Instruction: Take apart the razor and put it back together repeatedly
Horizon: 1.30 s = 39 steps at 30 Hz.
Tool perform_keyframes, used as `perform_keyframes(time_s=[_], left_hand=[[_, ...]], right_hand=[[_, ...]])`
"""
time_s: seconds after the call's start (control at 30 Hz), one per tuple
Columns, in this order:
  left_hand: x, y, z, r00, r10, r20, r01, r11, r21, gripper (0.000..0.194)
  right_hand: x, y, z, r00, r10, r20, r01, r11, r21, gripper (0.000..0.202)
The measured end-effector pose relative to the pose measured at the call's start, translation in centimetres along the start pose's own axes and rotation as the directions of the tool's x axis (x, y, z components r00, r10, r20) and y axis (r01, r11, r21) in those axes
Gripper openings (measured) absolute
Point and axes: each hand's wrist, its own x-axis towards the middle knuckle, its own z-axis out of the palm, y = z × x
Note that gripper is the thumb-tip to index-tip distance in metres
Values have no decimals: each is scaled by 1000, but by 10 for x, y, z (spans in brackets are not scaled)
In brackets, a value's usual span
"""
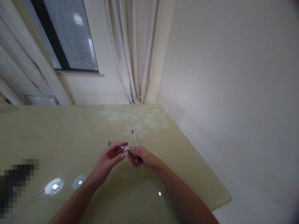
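Left hand (111,155) half open, fingertips at pale piece (126,148); right hand (143,156) closed round dark handle (138,158). White stick (135,138) beyond, on tabletop (65,133).

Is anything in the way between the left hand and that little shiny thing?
Nothing that I see blocks it. The fingertips of the left hand are right at the small shiny piece. The right hand is just beside it, and the thin white stick lies farther off.
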Motion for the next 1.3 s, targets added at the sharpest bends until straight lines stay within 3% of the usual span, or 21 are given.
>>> perform_keyframes(time_s=[0.37, 1.3], left_hand=[[-2, 7, 1, 996, 13, 91, -9, 999, -44, 46], [-3, 5, 0, 993, 0, 117, 8, 997, -73, 45]], right_hand=[[-3, -2, -2, 998, 32, 57, -33, 999, 18, 48], [-4, -2, -5, 998, -52, 26, 54, 996, -69, 46]])
